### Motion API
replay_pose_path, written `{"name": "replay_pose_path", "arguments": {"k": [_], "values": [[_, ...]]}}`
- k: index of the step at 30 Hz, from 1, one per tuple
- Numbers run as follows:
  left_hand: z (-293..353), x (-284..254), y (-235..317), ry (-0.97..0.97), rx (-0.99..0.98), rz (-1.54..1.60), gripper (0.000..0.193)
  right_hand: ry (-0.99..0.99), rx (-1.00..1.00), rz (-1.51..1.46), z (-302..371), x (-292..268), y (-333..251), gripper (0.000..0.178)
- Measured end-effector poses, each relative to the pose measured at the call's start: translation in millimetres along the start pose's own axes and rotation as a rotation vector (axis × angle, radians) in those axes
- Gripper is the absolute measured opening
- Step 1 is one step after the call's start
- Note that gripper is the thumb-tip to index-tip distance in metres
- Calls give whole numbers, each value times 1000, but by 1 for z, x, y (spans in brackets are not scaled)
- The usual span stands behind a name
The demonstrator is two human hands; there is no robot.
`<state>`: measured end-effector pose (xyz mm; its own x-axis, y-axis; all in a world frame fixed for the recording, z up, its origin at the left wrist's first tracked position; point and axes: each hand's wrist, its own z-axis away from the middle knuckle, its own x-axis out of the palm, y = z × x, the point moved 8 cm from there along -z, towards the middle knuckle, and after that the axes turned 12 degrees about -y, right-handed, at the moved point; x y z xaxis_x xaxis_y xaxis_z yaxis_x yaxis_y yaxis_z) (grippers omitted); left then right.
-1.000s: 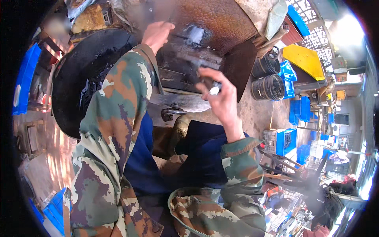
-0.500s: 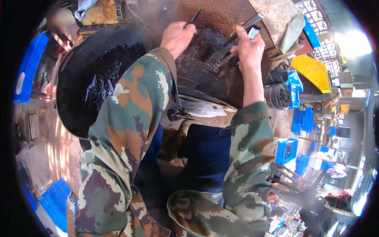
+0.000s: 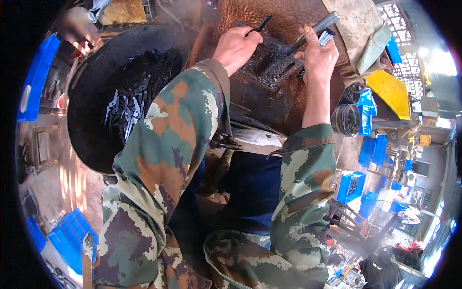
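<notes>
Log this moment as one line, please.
left hand: holds slim dark piece | right hand: holds grey bar, small bundle | black pan: metal pieces inside

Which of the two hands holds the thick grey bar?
The right hand holds the thick grey bar; the left hand holds a slim black piece.

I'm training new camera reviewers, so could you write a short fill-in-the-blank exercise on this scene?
The left grip holds a slim piece coloured ____.
The grey rod is held in the person's ____ grip.
Both sleeves carry a ____ pattern.
The large round basin stands on the person's ____ side.
Missing words: black; right; camouflage; left.
</notes>
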<state>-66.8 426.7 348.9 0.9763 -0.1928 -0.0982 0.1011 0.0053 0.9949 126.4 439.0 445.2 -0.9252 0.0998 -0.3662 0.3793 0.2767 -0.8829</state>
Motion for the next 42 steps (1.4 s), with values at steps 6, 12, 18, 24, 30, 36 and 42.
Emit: {"name": "replay_pose_path", "arguments": {"k": [6,12,18,24,30,36,42], "values": [[0,-4,6,31,127,-155,33,-31,40,13,-3,5,-2,43],[3,8,13,151,-7,-72,37,-13,108,195,-13,-15,12,40],[6,10,36,44,81,212,29,-61,122,74,-17,-16,22,29],[40,-74,51,-16,432,-69,22,-55,137,48,-20,-13,31,31],[148,-248,-43,258,-249,-572,25,-63,106,-17,-19,-4,30,36],[255,-356,-199,272,-593,-783,41,-87,134,11,-21,-7,36,37],[253,-317,-239,161,-802,-743,52,-55,153,-32,-11,-15,31,34]]}}
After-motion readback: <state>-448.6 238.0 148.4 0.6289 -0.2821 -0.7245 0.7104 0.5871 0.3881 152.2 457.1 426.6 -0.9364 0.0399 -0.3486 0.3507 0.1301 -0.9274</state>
